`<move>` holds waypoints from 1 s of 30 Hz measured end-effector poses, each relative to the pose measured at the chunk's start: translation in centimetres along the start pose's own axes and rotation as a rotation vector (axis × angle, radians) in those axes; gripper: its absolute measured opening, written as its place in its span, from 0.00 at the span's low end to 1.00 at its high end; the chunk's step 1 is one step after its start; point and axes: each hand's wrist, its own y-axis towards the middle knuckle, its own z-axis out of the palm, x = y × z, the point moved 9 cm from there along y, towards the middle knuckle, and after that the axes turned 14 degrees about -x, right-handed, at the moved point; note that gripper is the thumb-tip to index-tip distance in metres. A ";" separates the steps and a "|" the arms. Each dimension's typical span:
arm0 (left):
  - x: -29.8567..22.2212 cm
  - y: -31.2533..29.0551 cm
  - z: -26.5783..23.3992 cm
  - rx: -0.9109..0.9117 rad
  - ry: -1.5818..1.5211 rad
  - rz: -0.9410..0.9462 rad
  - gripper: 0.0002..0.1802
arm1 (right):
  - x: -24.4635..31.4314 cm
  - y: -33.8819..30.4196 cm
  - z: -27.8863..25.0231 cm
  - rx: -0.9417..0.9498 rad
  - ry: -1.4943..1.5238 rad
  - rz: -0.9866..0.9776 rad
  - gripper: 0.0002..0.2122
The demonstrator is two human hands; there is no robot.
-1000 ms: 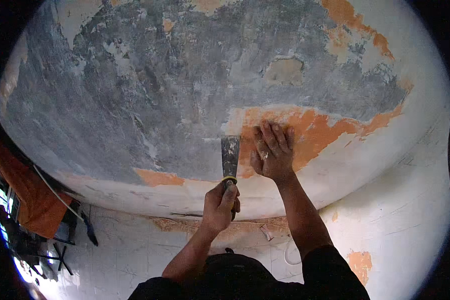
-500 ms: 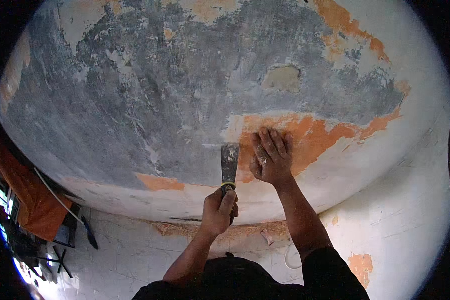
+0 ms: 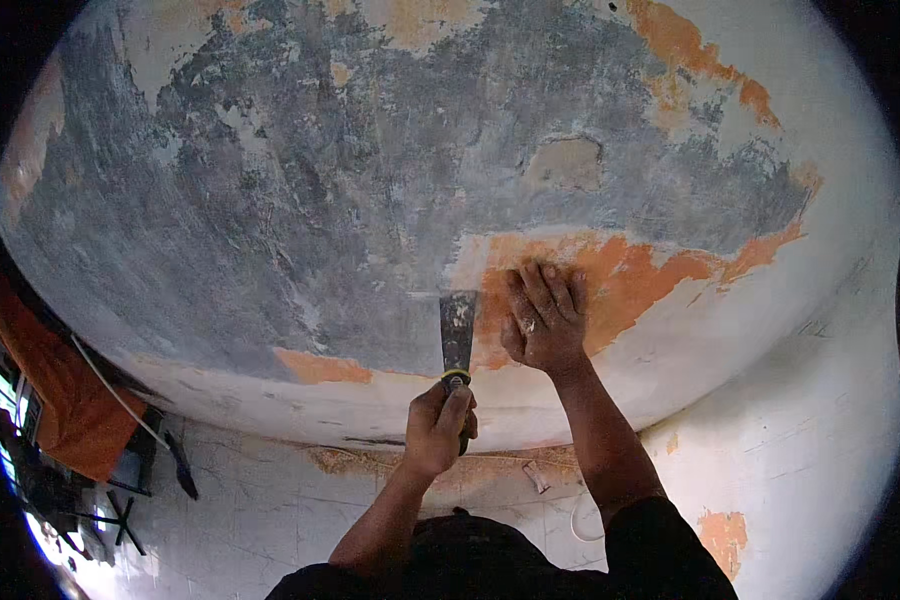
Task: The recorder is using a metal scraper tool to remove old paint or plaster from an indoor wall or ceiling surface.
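Note:
My left hand (image 3: 438,428) is closed around the dark handle of a scraper (image 3: 458,330). The flat, stained blade points up the wall, and its tip meets the surface where the grey area borders the orange patch (image 3: 635,275). A yellow ring circles the scraper where blade meets handle. To the right, my right hand (image 3: 548,318) lies against the orange patch, palm to the wall and fingers stretched upward. The wall (image 3: 370,180) shows patchy grey, white and orange layers with ragged edges.
Orange cloth (image 3: 80,420) hangs at the left, beside a long pole (image 3: 120,390) with a dark end. Below it stands a dark crossed-leg stand (image 3: 120,525). Pale tiles (image 3: 260,490) with debris along the wall's foot lie beneath. A white ring-shaped thing (image 3: 585,522) is near my right arm.
Almost nothing differs. The whole scene sits slightly lower in the picture; both hands keep their places, the scraper still at the grey edge and the right hand still on the orange patch.

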 end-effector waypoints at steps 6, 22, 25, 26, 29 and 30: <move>2.1 -0.8 -0.8 -0.025 0.032 -0.048 0.19 | 0.1 -0.1 -0.1 -0.054 -0.017 -0.028 0.22; 3.1 0.4 -0.5 -0.022 0.035 0.008 0.20 | -0.2 0.1 0.0 -0.077 -0.019 -0.031 0.23; -0.5 0.2 0.4 0.025 0.028 0.059 0.17 | -0.1 -0.4 -0.3 -0.057 -0.009 -0.026 0.23; 0.4 0.1 0.3 -0.007 0.030 0.030 0.18 | -0.1 -0.1 -0.6 -0.060 -0.017 -0.037 0.23; 4.0 0.5 -0.7 -0.015 0.040 0.005 0.18 | 0.0 0.1 -0.2 -0.061 -0.031 -0.034 0.23; 3.8 0.2 -0.6 -0.014 -0.053 -0.037 0.18 | -0.1 0.0 0.1 -0.061 -0.036 -0.032 0.23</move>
